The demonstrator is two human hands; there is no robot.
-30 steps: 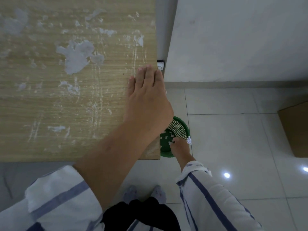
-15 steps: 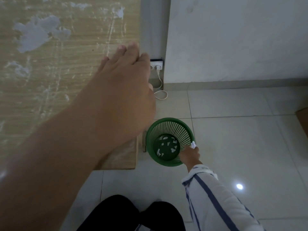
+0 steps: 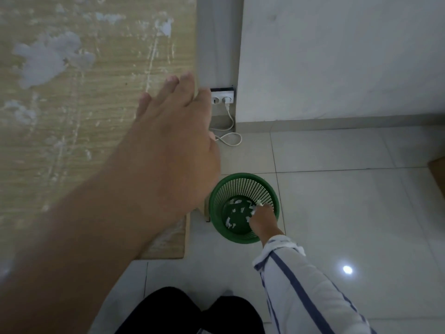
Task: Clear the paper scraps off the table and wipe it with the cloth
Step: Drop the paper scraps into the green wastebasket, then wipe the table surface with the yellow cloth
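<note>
The wooden table (image 3: 96, 141) fills the left, marked with pale patches (image 3: 48, 59) and scratches. My left hand (image 3: 173, 131) rests flat at the table's right edge, fingers straight and reaching past it. Below on the floor stands a green mesh basket (image 3: 216, 196) with several paper scraps (image 3: 234, 210) at its bottom. My right hand (image 3: 262, 218) hangs over the basket's right inner side, fingers curled downward, pinching a small white scrap (image 3: 258, 202) at its fingertips. No cloth is in view.
A white wall socket (image 3: 222, 97) with a plugged cable (image 3: 231, 138) sits at the wall's corner behind the table. A brown box (image 3: 438, 174) shows at the right edge. Grey floor tiles surround the basket, and my legs are at the bottom.
The view has swung right and down, bringing the whole basket into sight. My right hand moved from the basket's rim to over its inside. My left hand stayed at the table edge.
</note>
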